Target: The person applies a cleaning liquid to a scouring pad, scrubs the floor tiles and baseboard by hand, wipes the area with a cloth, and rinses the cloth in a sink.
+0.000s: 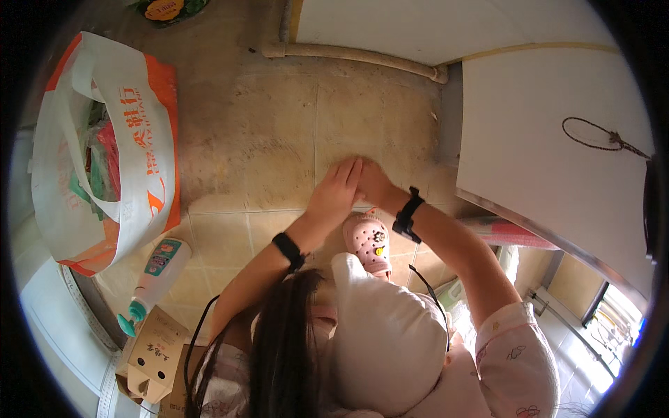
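Note:
In front of my body my left hand (337, 185) and my right hand (373, 180) are pressed together above the tiled floor (251, 146). The left fingers lie straight and side by side against the back of the right hand. My right hand is slightly blurred and its fingers are mostly hidden. I see no object between the two, but the palms are out of sight. Each wrist wears a black band, the left one (288, 252) and the right one (408, 215). Below the hands is a pink clog (368, 240) with charms on it.
A white and orange shopping bag (138, 157) filled with packages stands at left. Near it are a pump bottle (162, 271) and a cardboard box (154, 355). At right is a white panel (533, 125) with a cord loop (590, 133). A pipe (360, 52) runs along the far floor.

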{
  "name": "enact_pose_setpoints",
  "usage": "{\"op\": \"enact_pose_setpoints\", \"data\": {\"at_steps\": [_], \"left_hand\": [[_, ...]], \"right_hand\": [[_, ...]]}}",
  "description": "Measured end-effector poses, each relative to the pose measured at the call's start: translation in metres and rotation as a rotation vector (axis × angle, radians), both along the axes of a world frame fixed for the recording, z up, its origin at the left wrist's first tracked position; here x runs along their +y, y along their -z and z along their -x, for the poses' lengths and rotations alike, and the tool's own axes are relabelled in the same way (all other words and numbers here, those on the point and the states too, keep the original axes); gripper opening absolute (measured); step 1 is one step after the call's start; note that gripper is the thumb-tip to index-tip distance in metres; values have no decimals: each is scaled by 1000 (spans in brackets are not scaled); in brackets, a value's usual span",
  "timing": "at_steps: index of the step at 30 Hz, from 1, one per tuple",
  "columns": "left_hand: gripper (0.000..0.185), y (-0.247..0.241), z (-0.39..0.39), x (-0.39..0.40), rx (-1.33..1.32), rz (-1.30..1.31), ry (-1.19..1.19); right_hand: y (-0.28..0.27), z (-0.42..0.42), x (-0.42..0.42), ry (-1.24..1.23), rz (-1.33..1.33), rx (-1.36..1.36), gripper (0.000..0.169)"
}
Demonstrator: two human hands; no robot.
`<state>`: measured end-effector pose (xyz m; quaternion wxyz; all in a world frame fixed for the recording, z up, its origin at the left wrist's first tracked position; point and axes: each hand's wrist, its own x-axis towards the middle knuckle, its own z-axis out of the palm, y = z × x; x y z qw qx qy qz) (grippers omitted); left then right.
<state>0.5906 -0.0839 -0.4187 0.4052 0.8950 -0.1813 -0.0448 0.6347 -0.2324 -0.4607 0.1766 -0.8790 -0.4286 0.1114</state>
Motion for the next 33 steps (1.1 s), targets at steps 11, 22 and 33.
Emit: {"op": "enact_pose_setpoints", "data": {"at_steps": [11,22,33], "left_hand": [[52,33,-35,28,-76,160,162],[27,-40,-64,171,-41,76,-550],[17,-28,-52,195,28,330,-583]], "right_hand": [[-2,-20,5,154,-179,8,12],[39,-128,86,802,-20,-76,13],[21,-171,29,1125,-54,-172,21]]}}
